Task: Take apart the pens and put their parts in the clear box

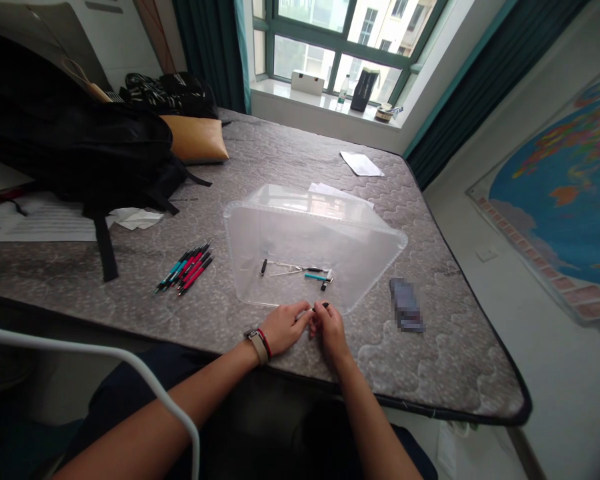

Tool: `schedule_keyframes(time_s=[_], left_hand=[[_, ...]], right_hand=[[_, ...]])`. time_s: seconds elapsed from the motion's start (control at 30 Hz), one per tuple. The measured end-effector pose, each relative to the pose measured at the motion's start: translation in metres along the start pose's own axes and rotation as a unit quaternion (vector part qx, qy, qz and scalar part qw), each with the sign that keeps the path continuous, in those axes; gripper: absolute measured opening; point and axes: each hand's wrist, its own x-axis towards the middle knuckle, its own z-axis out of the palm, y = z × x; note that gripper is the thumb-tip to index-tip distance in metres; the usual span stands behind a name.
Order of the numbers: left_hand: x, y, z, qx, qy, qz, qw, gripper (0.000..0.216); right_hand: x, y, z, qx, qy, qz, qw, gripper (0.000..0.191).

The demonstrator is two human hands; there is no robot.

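Observation:
My left hand (pixel 284 328) and my right hand (pixel 329 328) meet at the front edge of a clear plastic box (pixel 240 267), fingertips together and closed. A small black piece (pixel 322 305) shows at my right fingers; its kind is too small to tell. What my left fingers pinch is hidden. Just beyond the hands, within the box's outline, lie a black pen grip (pixel 264 267), thin clear and dark pen parts (pixel 300 269), a teal pen barrel (pixel 318 277) and a small black part (pixel 323 287).
Several teal, red and black pens (pixel 186 269) lie in a bundle left of the box. A blurred phone-like object (pixel 406 305) lies right. A black backpack (pixel 80 140), a tan pouch (pixel 197 139) and papers (pixel 361 164) lie farther back. A white cable (pixel 145 377) arcs at lower left.

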Motion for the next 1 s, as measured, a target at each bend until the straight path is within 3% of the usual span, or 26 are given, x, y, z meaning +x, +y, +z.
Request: schedule_keyframes(time_s=[0.17, 0.47, 0.67, 1.0], left_hand=[[0.0002, 0.0001, -0.0001, 0.018, -0.005, 0.013, 1.000, 0.028], [0.0012, 0.0002, -0.0017, -0.033, 0.005, -0.001, 0.999, 0.028], [0.0019, 0.0003, -0.0011, 0.004, -0.009, 0.014, 1.000, 0.029], [0.0041, -0.0004, -0.0002, -0.028, -0.017, 0.011, 0.999, 0.029]], right_hand=[[-0.0011, -0.0013, -0.0014, -0.032, 0.033, -0.018, 0.999, 0.041], [-0.0004, 0.0010, 0.0021, -0.008, 0.020, -0.016, 1.000, 0.034], [-0.0007, 0.0019, 0.0019, -0.034, 0.015, -0.012, 0.999, 0.041], [0.0004, -0.0047, 0.0013, 0.015, 0.037, -0.045, 0.998, 0.026]])
